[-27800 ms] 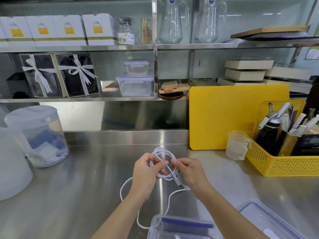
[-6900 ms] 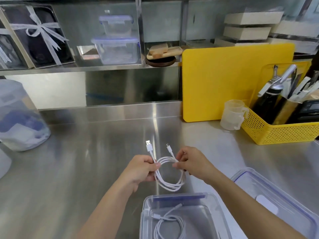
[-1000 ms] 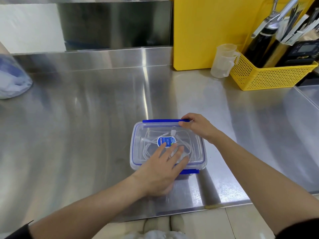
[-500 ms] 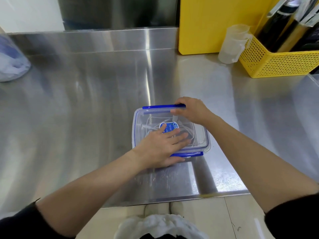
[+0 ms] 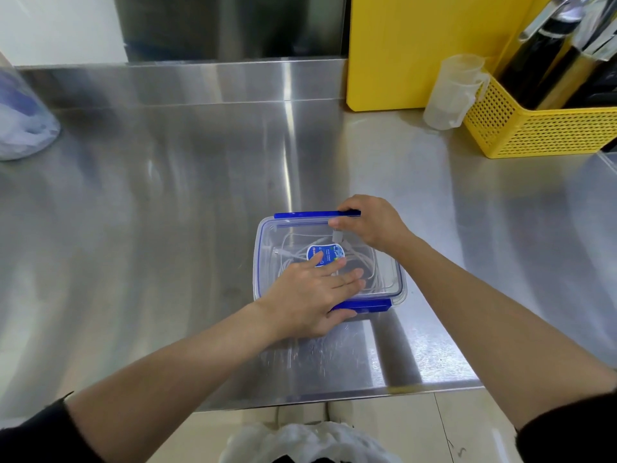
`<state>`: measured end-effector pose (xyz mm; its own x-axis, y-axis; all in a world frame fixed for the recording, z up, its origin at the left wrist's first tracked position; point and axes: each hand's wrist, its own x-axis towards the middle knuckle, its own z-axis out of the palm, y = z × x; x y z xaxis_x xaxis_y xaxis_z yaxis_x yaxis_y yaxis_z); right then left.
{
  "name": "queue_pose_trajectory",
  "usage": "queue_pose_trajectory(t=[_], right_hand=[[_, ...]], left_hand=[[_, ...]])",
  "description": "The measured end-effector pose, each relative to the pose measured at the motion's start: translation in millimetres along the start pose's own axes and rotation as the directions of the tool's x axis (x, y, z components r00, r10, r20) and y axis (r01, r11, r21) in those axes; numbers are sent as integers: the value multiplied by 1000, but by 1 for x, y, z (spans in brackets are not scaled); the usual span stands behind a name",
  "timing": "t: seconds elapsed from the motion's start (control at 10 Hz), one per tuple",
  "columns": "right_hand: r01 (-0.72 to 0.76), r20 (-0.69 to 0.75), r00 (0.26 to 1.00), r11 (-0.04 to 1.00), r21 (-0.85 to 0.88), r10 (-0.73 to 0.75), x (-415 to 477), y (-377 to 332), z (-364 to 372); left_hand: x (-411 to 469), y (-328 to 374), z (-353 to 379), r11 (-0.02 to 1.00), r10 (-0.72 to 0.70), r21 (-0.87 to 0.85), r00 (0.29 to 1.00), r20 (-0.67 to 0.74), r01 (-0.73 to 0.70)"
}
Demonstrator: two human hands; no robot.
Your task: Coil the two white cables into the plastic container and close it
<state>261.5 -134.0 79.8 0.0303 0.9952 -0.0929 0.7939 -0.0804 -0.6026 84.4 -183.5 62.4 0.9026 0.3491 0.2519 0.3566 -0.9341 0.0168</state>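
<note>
A clear plastic container [image 5: 390,279] with blue clips sits on the steel counter near its front edge, its lid [image 5: 287,235] on top. Through the lid I see the coiled white cables [image 5: 293,253] under a round blue label. My left hand [image 5: 310,292] lies flat on the lid, fingers spread, with the thumb by the near blue clip [image 5: 364,305]. My right hand [image 5: 370,223] grips the far blue clip [image 5: 307,214] at its right end, which sticks out level from the rim.
A yellow cutting board [image 5: 417,45] leans against the back wall. A small clear measuring cup [image 5: 454,91] stands beside a yellow perforated basket [image 5: 541,128] of utensils at the right. A translucent tub [image 5: 20,115] sits at the far left. The counter edge [image 5: 334,396] runs just below the container.
Between the older frames and now, both coiled cables went into the container and the lid went on. In the last second my hands have stayed on the lid and far clip.
</note>
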Motion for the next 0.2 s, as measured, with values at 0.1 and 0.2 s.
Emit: queue_pose_trajectory(t=[0.1,0.2], right_hand=[[22,9,1000,1000,-17,-22,-1,1,0],[42,104,994,997,-72,-34,-1,-2,-8]], left_hand=[[-2,3,-4,999,-26,-19,1000,8,26],[9,6,-23,984,-84,-161,996,-37,77]])
